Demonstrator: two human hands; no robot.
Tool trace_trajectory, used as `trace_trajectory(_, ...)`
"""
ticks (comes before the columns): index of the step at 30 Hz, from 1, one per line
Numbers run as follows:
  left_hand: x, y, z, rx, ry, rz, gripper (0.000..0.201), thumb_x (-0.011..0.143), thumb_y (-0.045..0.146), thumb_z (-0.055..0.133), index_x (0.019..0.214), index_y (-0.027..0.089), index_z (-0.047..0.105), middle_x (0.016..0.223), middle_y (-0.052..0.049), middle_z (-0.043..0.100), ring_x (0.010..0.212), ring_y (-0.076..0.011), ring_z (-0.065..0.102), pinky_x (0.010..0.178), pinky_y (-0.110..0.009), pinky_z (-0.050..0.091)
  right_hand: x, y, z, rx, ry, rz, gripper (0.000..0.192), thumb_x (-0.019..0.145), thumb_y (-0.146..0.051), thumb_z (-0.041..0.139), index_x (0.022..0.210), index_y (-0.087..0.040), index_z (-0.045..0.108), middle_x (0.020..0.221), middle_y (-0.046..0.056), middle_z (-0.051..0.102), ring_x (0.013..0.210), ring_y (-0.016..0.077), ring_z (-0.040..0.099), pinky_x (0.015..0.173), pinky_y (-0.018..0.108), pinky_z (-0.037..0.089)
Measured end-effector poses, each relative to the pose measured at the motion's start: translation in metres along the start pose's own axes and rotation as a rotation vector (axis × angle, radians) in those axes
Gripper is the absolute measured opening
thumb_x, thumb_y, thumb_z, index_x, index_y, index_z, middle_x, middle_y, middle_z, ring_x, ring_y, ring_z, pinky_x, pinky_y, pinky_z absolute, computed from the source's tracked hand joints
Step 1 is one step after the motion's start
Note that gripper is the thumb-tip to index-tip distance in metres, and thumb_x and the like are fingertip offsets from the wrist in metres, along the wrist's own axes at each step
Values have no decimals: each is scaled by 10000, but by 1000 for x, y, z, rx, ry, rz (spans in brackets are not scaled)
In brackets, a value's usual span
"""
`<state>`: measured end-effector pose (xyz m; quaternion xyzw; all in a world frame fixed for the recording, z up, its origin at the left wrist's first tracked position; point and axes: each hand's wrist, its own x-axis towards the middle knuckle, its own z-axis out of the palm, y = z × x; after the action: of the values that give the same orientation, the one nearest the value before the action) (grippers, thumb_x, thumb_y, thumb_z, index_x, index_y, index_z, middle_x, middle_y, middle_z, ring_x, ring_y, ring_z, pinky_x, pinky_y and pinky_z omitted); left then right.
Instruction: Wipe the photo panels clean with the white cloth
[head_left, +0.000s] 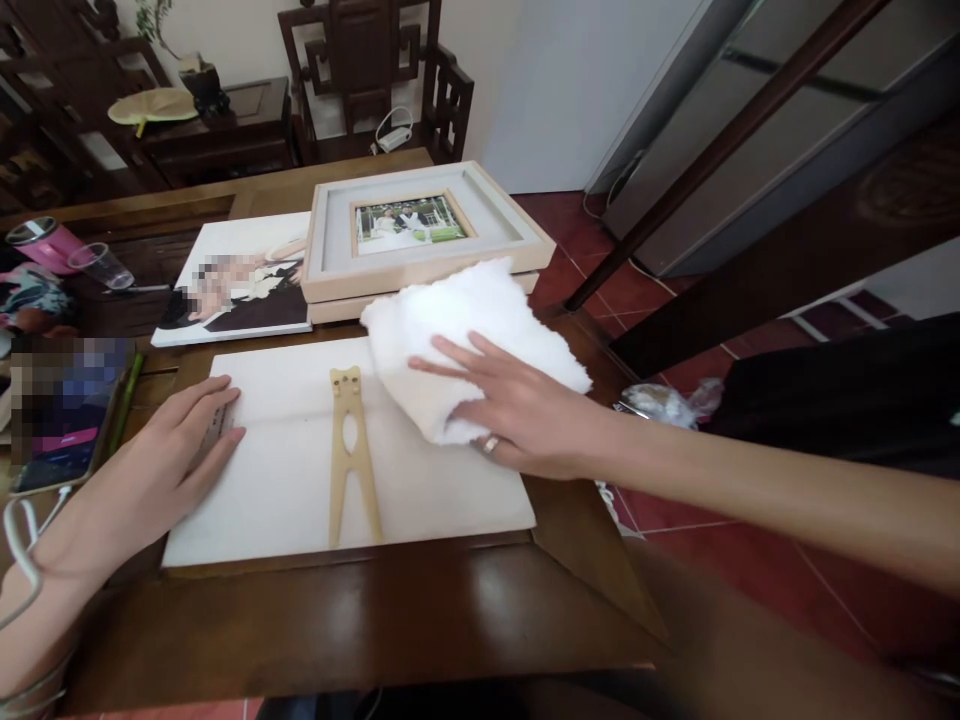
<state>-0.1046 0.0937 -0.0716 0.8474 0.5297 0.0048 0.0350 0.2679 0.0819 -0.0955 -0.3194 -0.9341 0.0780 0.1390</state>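
A flat white photo panel (270, 480) lies back side up on the wooden table, a beige easel leg (347, 450) along its middle. My left hand (199, 440) rests on the panel's left edge with its fingers apart, partly over a small printed label. In my right hand (517, 415) is a fluffy white cloth (465, 310); the fingers spread over its folded lower edge, and a ring shows on one finger. The cloth covers the panel's upper right corner and touches the framed photo behind it. What lies under the cloth is hidden.
Behind the panel sit a deep framed photo (412, 222) and another photo print (240, 280). To the left are a phone (56, 450) with a cable, a pink cup (45, 245) and a clear plastic cup (105, 268). The table's right edge (615, 570) drops to red floor tiles.
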Motion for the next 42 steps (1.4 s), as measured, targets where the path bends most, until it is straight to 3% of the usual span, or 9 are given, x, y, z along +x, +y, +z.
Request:
trace_trajectory(4, -1, 1, -3, -10, -18, 4, 608, 955, 520, 270, 1349, 94, 451, 1450, -161, 427, 1377, -265, 395, 1178, -421, 287, 1, -8, 4, -32, 84, 24, 264, 696, 9, 551, 863, -127, 704, 1471, 218, 436, 1433, 383, 215, 1109, 665, 241)
trace_trajectory(9, -3, 0, -4, 1, -6, 18, 624, 962, 525, 258, 1367, 85, 437, 1465, -162, 414, 1376, -264, 399, 1181, -413, 285, -23, -73, 16, 80, 245, -131, 192, 759, -66, 563, 630, -171, 660, 1387, 194, 545, 1395, 385, 310, 1103, 620, 323)
trace_trajectory(12, -4, -1, -3, -5, -1, 24, 621, 964, 520, 266, 1361, 77, 443, 1459, -165, 421, 1371, -269, 404, 1177, -416, 290, -33, -94, 15, 106, 244, -222, 170, 799, -121, 563, 729, -143, 717, 1317, 164, 614, 1342, 376, 415, 1128, 505, 370)
trace_trajectory(16, -3, -1, -2, -2, -9, 22, 609, 964, 517, 276, 1366, 90, 439, 1472, -157, 409, 1377, -269, 394, 1175, -427, 288, -27, -76, 9, 68, 172, -302, 324, 903, -217, 515, 1095, -37, 705, 1317, 132, 619, 1301, 320, 490, 1134, 415, 389)
trace_trajectory(22, -2, -3, 1, -6, 4, 19, 621, 955, 542, 270, 1368, 109, 439, 1471, -140, 413, 1381, -252, 390, 1185, -401, 273, 7, -23, 8, 38, 32, -201, 241, 672, -41, 650, 864, -152, 744, 1474, 188, 446, 1395, 410, 299, 1120, 620, 271)
trace_trajectory(27, -2, -2, 0, -19, -9, 11, 637, 954, 551, 263, 1372, 106, 445, 1472, -141, 413, 1379, -250, 394, 1180, -405, 283, 14, -49, 15, 45, 105, 25, 301, 662, -14, 608, 898, -144, 741, 1477, 224, 427, 1398, 443, 253, 1109, 663, 243)
trace_trajectory(33, -3, -4, 1, -4, -6, 4, 645, 958, 552, 251, 1381, 102, 436, 1476, -139, 406, 1384, -250, 387, 1183, -400, 276, -16, -100, 22, 122, 177, -188, 132, 795, -152, 598, 717, -139, 704, 1435, 200, 492, 1371, 456, 322, 1125, 652, 258)
trace_trajectory(38, -3, -4, 2, 0, -16, -9, 625, 956, 553, 256, 1388, 133, 426, 1492, -117, 390, 1388, -243, 382, 1188, -399, 268, -16, -81, 17, 131, 54, -397, 434, 954, -242, 406, 1284, -32, 593, 1392, 84, 562, 1328, 322, 461, 1144, 504, 350)
trace_trajectory(42, -3, -3, 1, 4, -18, -12, 624, 955, 551, 266, 1392, 134, 421, 1491, -118, 393, 1383, -247, 388, 1189, -407, 268, -2, -55, 14, 167, 46, -446, 337, 945, -252, 492, 1193, -109, 669, 1413, 58, 544, 1374, 301, 403, 1188, 531, 232)
